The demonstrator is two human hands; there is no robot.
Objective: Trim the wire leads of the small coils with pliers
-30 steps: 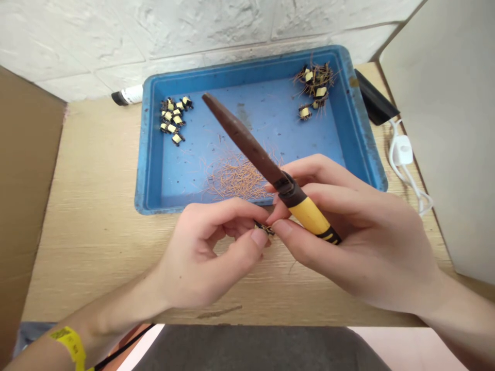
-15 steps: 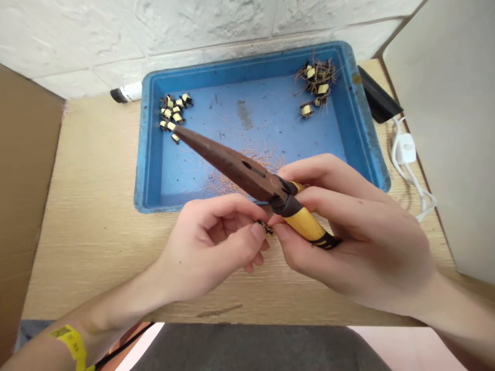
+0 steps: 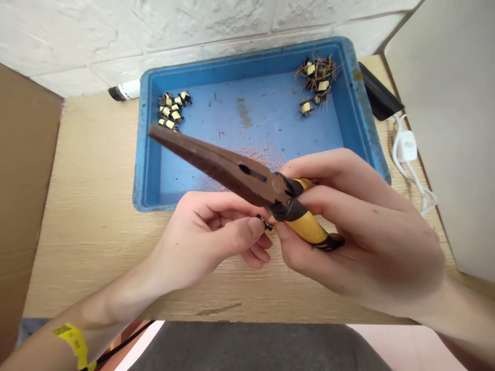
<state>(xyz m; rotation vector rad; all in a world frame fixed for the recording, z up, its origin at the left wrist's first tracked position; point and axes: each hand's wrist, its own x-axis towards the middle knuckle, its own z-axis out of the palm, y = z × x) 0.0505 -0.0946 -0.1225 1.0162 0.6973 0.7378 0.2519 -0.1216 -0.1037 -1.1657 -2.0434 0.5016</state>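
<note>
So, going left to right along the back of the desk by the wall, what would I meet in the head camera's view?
White-and-black tube → yellow-taped coil components in the blue tray → more components with long copper wires → black object → white cord switch

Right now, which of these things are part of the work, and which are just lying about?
Part of the work: pliers, held transformer, left hand, right hand, blue tray, tray transformers, wire clippings.
Lying about: white tube, white cord, black object.
</note>
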